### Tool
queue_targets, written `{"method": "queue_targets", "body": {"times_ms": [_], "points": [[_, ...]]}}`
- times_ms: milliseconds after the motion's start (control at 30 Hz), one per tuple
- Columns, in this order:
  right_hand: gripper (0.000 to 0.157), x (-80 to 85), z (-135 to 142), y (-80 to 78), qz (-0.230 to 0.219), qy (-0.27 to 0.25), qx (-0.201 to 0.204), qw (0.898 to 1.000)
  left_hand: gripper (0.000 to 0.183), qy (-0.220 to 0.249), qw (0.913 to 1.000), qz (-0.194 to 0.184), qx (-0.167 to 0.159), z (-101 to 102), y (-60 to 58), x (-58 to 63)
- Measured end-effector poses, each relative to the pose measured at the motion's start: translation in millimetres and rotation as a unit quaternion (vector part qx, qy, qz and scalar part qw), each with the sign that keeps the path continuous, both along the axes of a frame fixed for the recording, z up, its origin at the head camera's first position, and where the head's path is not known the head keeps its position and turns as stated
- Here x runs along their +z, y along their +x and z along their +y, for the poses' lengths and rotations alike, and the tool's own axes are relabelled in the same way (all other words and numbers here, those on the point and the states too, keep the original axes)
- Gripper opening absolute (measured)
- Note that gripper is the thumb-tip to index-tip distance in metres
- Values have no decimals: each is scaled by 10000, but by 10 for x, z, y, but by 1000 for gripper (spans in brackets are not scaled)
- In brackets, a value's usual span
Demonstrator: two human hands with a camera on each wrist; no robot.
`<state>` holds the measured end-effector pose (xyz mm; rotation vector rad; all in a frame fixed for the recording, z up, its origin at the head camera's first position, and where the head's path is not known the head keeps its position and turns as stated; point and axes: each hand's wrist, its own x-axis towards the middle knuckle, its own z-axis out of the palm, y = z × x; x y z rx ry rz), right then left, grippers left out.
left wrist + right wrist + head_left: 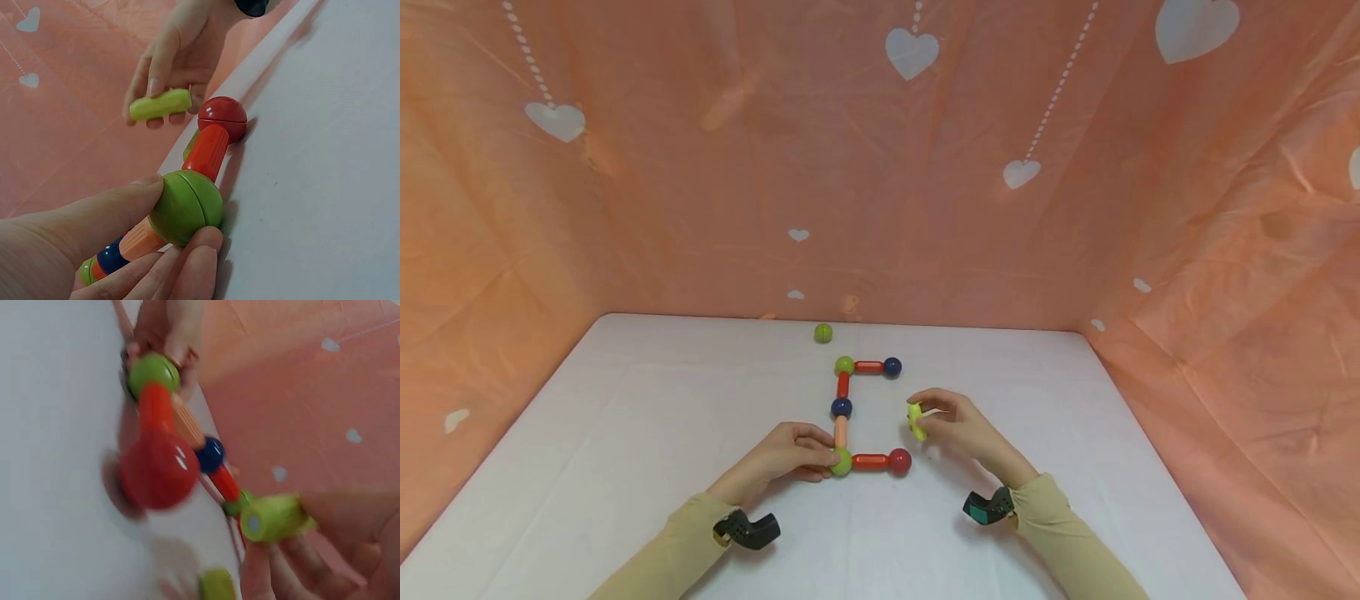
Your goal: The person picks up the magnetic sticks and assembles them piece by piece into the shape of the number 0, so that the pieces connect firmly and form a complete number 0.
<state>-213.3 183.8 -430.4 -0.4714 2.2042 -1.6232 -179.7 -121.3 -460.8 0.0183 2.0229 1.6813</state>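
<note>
My left hand [790, 452] pinches a green ball [187, 206] at the near corner of a joined frame of balls and rods. From that ball a red rod [871, 462] runs right to a red ball [900, 462]. A peach rod [841, 432] leads away to a blue ball [842, 407]. Beyond it come a red rod [843, 385], another green ball [845, 365], a red rod [869, 367] and a dark blue ball [892, 367]. My right hand [958, 425] holds a yellow-green rod [275, 517] between thumb and fingers, apart from the frame.
A second yellow-green piece [217, 585] shows partly below the right hand; its full shape is cut off. A loose green ball [823, 333] sits near the back edge of the white table [685, 367]. Orange cloth [850, 167] with hearts hangs behind and beside the table.
</note>
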Motion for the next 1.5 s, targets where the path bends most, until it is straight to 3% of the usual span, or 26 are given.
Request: {"method": "queue_targets", "body": {"times_ms": [200, 467, 733, 1133, 1500], "points": [[40, -50, -162, 22, -362, -218, -355, 9985, 44, -9, 10000, 47, 1, 16, 9, 12], [42, -110, -265, 43, -767, -396, -406, 9954, 45, 52, 10000, -5, 39, 23, 4, 5], [40, -189, -307, 35, -900, -624, -504, 9927, 47, 103, 9999, -94, 60, 16, -14, 10], [35, -212, -335, 66, -761, -686, -812, 9914, 45, 62, 10000, -10, 42, 16, 7, 14], [43, -223, -282, 137, -639, -300, -835, 9940, 46, 134, 9999, 36, -76, 7, -10, -6]]}}
